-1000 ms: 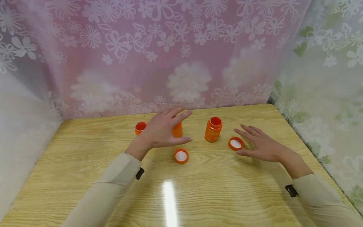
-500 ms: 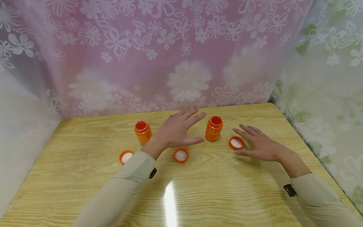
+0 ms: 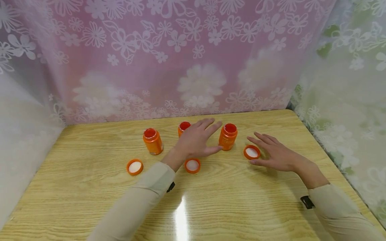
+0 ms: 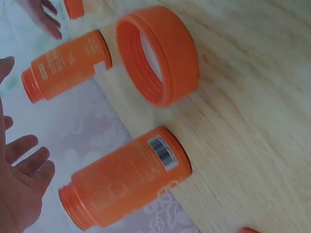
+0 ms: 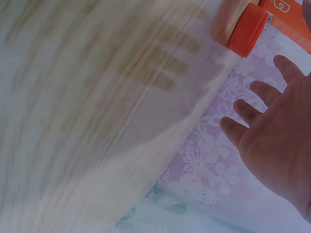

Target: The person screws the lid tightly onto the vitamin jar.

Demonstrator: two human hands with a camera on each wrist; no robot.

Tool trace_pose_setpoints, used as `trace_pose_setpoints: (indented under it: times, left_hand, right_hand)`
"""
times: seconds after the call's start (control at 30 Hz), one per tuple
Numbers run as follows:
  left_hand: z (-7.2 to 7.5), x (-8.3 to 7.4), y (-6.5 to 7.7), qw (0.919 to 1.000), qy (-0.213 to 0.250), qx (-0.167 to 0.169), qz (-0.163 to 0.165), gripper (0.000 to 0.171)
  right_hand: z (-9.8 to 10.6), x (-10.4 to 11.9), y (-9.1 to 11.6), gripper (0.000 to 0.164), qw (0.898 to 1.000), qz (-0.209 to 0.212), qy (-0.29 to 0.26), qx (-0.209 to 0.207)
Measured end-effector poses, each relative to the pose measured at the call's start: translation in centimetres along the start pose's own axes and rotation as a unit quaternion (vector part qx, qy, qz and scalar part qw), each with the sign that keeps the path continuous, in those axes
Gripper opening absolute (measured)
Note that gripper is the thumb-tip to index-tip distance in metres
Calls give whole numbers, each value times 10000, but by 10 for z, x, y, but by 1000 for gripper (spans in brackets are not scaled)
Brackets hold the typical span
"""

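My left hand (image 3: pixel 197 139) reaches over the table with fingers spread, thumb tip right at the side of the right orange bottle (image 3: pixel 227 138). It holds nothing. Partly hidden behind it is the middle orange bottle (image 3: pixel 183 128), whose barrel shows in the left wrist view (image 4: pixel 126 179). Below the hand lies the middle orange cap (image 3: pixel 192 165), white liner up. My right hand (image 3: pixel 275 155) hovers with spread fingers beside the right orange cap (image 3: pixel 251 152), its thumb tip overlapping the rim in the head view. All bottles stand upright and uncapped.
A third orange bottle (image 3: pixel 152 142) stands on the left, with another orange cap (image 3: pixel 134 167) in front of it. The wooden table (image 3: pixel 75 187) ends at the back against a pink flowered curtain (image 3: pixel 132 67). A pale green flowered curtain (image 3: pixel 352 110) hangs on the right.
My left hand has moved right, from beside the middle bottle to the right bottle, uncovering the left bottle and its cap. The right hand has stayed nearly still.
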State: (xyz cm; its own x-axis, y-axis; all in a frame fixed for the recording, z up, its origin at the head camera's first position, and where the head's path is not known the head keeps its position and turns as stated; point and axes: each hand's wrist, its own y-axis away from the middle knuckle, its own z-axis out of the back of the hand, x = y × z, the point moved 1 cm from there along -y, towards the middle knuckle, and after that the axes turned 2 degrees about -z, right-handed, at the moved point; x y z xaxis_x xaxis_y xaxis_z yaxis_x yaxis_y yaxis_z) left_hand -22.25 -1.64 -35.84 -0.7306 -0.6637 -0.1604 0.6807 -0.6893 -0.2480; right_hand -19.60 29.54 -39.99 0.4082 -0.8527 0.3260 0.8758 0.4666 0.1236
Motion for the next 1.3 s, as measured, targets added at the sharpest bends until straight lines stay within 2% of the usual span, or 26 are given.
trace_pose_setpoints:
  times: [0.17,0.33,0.57,0.83,0.9,1.13,1.3]
  left_hand:
    - [-6,-4,-4,9997,183,98,113,77]
    - [-16,-1,-10,9951,771,399,465,83]
    - [-34,9,-20,9749,1903,643,964,92]
    - [-49,7,-26,9616,2412,629,1149,92]
    - [-52,4,-29,9549,2653,547,1217,91]
    - [-61,-1,-36,9186,3658,131,1486,86]
    - [-67,-3,-40,9107,3884,-105,1404,75]
  right_hand:
    - [-1,-1,-3,85,10000,9,-12,3]
    - [1,-1,-6,85,9999,102,26,19]
    - [1,-1,-12,84,9999,117,65,92]
    - [-2,-2,-15,85,9998,42,45,177]
    - [-2,-2,-15,85,9998,31,44,194]
    - [-1,-1,-16,85,9997,26,-26,224]
    - [-2,0,-16,84,9996,21,-52,266]
